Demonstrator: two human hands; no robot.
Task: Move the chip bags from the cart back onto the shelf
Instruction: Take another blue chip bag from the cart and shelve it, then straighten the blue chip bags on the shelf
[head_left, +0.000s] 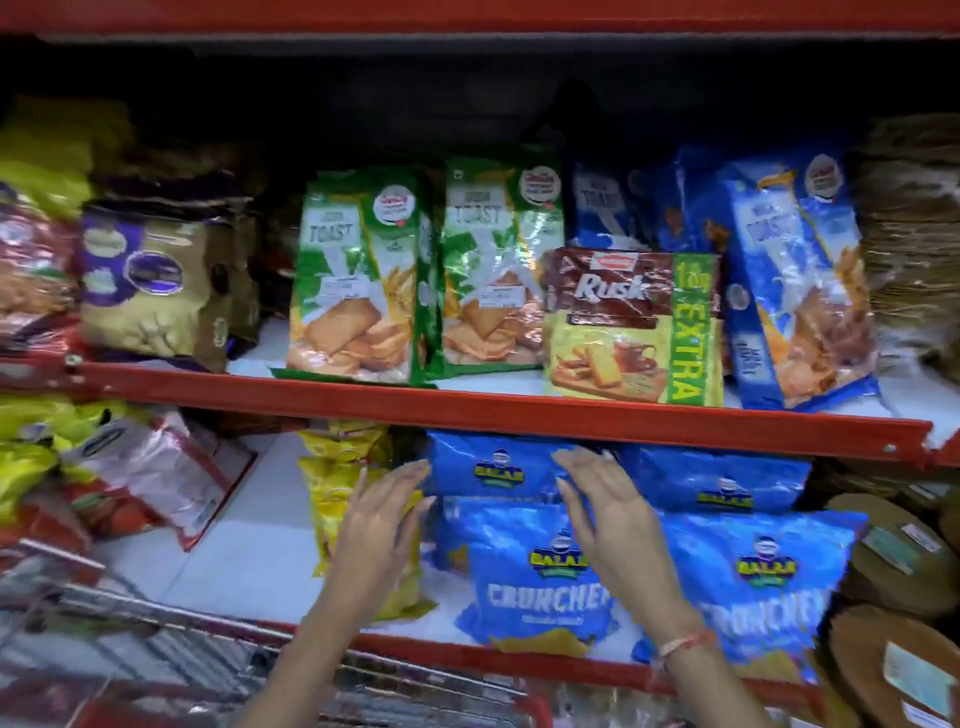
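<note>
Head view: both hands up at the lower shelf (519, 654), fingers spread, holding nothing. Left hand (382, 512) hovers in front of a yellow bag (337, 499); right hand (605, 506) is over the blue chip bags — one upper bag (488, 467) lying flat, one front bag (524, 577) upright below it (contact unclear, blurry). More blue bags (753, 566) sit to the right. Cart (171, 639) at bottom left — its contents can't be made out. Toast packs (358, 280) line the shelf above.
</note>
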